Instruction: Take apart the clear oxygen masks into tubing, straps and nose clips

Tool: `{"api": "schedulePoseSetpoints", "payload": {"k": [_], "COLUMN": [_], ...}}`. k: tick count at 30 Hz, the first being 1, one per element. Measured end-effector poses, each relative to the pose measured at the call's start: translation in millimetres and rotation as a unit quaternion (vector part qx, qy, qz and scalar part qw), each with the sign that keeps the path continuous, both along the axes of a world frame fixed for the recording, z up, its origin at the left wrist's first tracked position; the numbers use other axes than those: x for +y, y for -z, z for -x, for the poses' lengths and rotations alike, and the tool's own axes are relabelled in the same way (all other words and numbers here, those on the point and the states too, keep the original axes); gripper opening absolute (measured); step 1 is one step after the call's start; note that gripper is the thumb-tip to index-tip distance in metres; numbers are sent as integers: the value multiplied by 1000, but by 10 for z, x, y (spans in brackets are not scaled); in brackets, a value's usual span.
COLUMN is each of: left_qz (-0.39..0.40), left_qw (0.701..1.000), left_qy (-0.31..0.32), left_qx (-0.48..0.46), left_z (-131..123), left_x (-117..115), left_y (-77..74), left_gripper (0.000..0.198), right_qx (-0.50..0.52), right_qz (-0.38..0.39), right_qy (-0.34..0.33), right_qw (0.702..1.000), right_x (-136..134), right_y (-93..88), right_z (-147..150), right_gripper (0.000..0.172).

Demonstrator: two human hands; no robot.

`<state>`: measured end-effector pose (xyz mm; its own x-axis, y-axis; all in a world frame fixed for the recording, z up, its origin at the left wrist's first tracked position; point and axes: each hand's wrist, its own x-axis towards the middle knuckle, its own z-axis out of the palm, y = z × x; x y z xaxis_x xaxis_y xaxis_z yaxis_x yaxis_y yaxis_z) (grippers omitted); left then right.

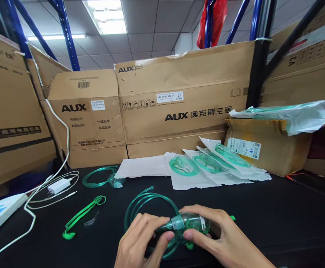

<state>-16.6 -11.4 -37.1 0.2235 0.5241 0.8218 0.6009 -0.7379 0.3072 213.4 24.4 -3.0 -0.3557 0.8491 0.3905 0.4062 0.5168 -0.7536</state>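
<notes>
Low over the black table, my right hand (216, 227) is closed around a clear green oxygen mask (193, 221), fingers on top and thumb below. My left hand (144, 238) pinches the green tubing connector (166, 225) at the mask's pale collar (177, 222). The connector meets the collar; whether it is fully seated I cannot tell. Coiled green tubing (151, 195) loops behind and beneath my hands. A bit of bright green strap (232, 217) shows beyond my right hand, and the mask's far side is hidden by my fingers.
A second mask (115, 181) with coiled tubing lies behind left. Nearer are a green elastic strap (81, 217) and a small clear piece (91, 219). White cables, a charger (58, 186) and a power strip (0, 214) lie left. Packaged tubing sets (184, 169) line the back before cardboard boxes (179, 108).
</notes>
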Motion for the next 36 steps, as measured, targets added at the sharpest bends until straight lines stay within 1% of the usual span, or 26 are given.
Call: {"api": "schedulePoseSetpoints", "payload": {"k": [3, 8, 12, 18, 23, 31, 36], "left_qz": [4, 15, -16, -51, -69, -84, -78], "left_qw": [1000, 1000, 999, 997, 995, 990, 990], "left_qy": [5, 3, -22, -45, -67, -100, -103], "left_qx": [0, 9, 17, 19, 21, 46, 64], "left_z": [2, 1, -25, -80, -105, -92, -88], "left_x": [-4, 2, 15, 19, 11, -12, -15], "left_y": [-7, 19, 66, 108, 123, 105, 71], "left_gripper": [14, 12, 10, 11, 12, 11, 7], "right_qx": [19, 14, 1, 10, -6, 2, 16], "right_qz": [-12, -22, -21, 15, 24, 35, 36], "right_qy": [-19, -31, -38, -60, -67, -75, -70], "right_qw": [1000, 999, 999, 998, 997, 997, 997], "right_x": [-22, -59, -47, -38, -28, -40, -34], "right_y": [-58, -89, -78, -113, -100, -124, -103], "right_z": [28, 47, 47, 57, 61, 68, 59], "right_gripper": [21, 15, 16, 18, 12, 11, 12]}}
